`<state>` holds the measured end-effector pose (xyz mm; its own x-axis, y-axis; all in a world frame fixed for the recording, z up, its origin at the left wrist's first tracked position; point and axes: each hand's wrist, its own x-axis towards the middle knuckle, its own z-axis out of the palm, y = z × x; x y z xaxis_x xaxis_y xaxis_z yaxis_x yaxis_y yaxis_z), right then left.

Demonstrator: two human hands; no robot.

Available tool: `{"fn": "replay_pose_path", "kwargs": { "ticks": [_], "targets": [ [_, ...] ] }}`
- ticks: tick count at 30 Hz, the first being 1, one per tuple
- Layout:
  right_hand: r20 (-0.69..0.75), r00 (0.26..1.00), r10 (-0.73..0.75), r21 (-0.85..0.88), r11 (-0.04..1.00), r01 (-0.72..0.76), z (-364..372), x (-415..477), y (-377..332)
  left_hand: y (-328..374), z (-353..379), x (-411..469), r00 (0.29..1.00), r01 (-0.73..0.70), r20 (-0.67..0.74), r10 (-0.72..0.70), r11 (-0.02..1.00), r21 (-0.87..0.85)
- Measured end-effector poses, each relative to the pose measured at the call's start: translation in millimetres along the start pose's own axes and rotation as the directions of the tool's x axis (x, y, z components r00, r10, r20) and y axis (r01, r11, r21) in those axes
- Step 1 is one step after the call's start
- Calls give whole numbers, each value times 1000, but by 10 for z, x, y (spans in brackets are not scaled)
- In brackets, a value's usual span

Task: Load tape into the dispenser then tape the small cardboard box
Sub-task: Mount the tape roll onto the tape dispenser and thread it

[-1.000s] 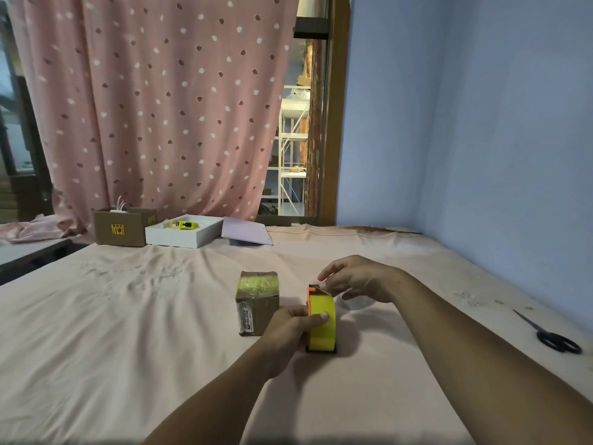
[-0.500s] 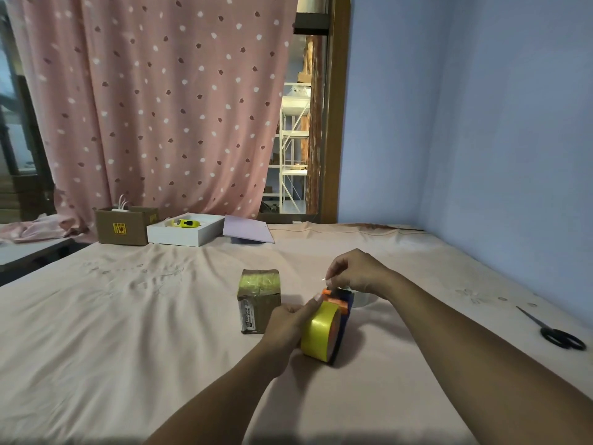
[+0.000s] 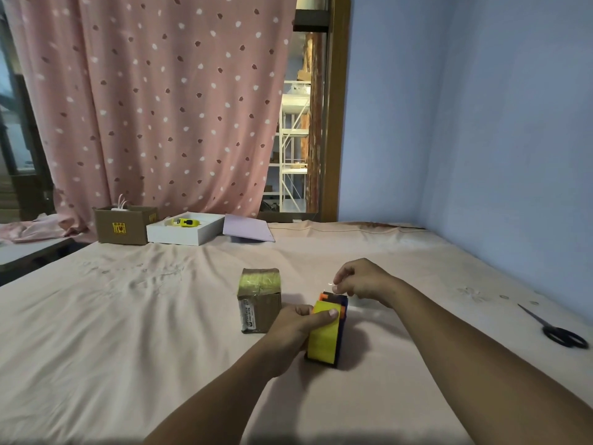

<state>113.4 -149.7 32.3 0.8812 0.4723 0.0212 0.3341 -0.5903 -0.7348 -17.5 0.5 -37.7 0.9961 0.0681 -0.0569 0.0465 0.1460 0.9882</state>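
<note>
The left hand (image 3: 296, 326) is wrapping around the yellow tape roll (image 3: 323, 337), thumb lying across its top, and it is pressing the roll against the blue-and-orange dispenser (image 3: 342, 319), which is standing on the pink-covered surface (image 3: 128, 316). That grip is likely bracing roll and dispenser together so neither one slides while the other hand works. The right hand (image 3: 359, 281) is hovering just above the dispenser's orange front end, fingertips pressed together in a pinch. It seems to be drawing the loose end of the tape up and forward toward the cutter, though the strip itself is too thin and clear to be sure of. So the loading step looks to be in progress, with the end not yet threaded.

The small cardboard box (image 3: 260, 300) is waiting just to the left of the dispenser, close beside the left hand and well within reach for taping. Its top is already carrying yellowish tape, and a white label with dark print is showing on its near side, too small to read. Scissors (image 3: 560, 332) are lying well apart on the right. At the far edge, a larger brown carton (image 3: 123, 228) is showing a yellow sticker with symbols on it, its writing unreadable.
</note>
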Motion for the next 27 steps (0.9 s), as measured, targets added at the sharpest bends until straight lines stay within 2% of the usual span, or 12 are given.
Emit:
{"fn": "replay_pose_path", "kwargs": {
  "ticks": [8, 12, 14, 18, 27],
  "targets": [
    [73, 995, 74, 49, 996, -78, -4, -33, 16, 14, -26, -60, 1000, 13, 26, -13, 1000, -1],
    [223, 949, 225, 67, 967, -245, -61, -71, -64, 15, -19, -53, 1000, 13, 26, -13, 1000, -2],
    [212, 932, 295, 104, 941, -321, -93, -51, -88, 16, -25, -46, 999, 22, 39, -21, 1000, -4],
    [193, 926, 325, 176, 917, -359, -131, 15, -131, 18, -41, -52, 997, 35, 65, -34, 999, -9],
    [195, 899, 391, 174, 889, -424, -134, -18, -310, 8, -44, -36, 998, 37, 43, -36, 999, -24]
  ]
}}
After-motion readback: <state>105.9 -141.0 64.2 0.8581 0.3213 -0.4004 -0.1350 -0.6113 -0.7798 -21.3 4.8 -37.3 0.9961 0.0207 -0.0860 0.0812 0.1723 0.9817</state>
